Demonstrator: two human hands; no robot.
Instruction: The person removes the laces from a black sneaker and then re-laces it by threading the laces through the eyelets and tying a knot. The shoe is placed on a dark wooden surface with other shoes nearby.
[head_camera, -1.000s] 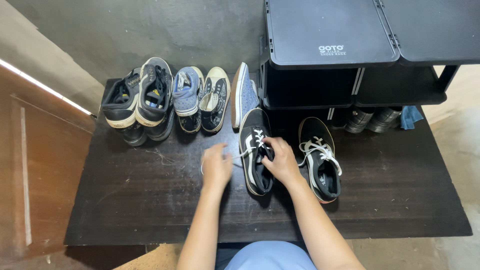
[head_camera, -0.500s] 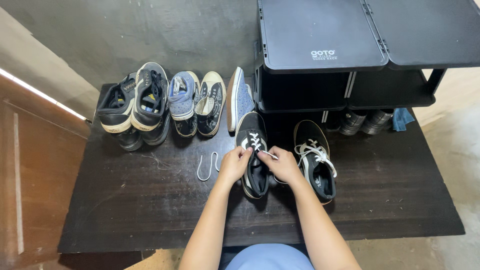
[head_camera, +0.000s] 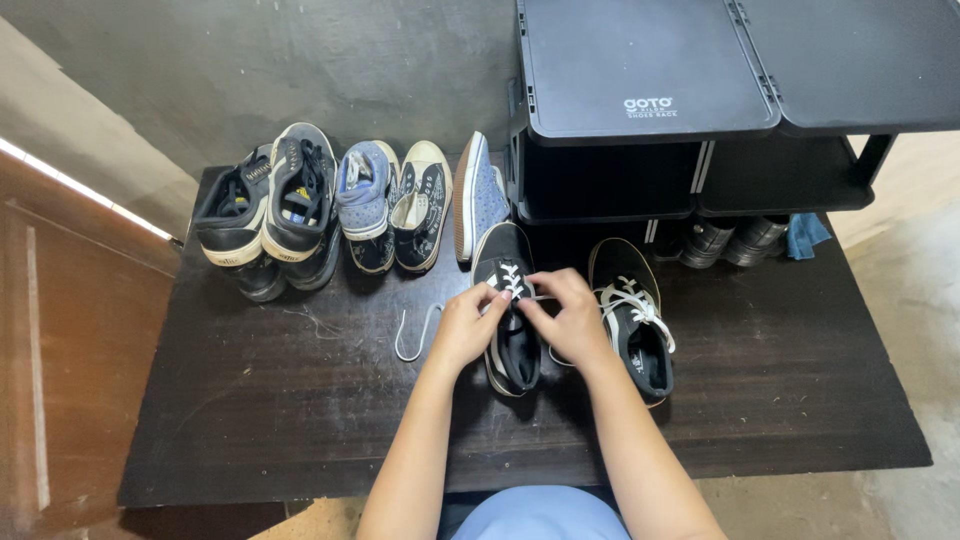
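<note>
White lace worked on a black sneaker at the desk's centre

The black sneaker (head_camera: 509, 310) is steadied toe-away so its eyelets face up; the lace (head_camera: 535, 298) is pinched taut between left hand (head_camera: 466, 325) and right hand (head_camera: 575, 318); slack (head_camera: 413, 335) trails toward 9 o'clock; its mate (head_camera: 632, 318) lies at 3 o'clock.

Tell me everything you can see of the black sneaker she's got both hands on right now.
The black sneaker is low-cut, canvas-looking, with a white side stripe, pale sole edge and white laces. It stands upright on the dark table, toe toward the shoe rack, beside its mate. The left hand and right hand pinch the lace over its tongue; a loose lace end loops leftward.
</note>
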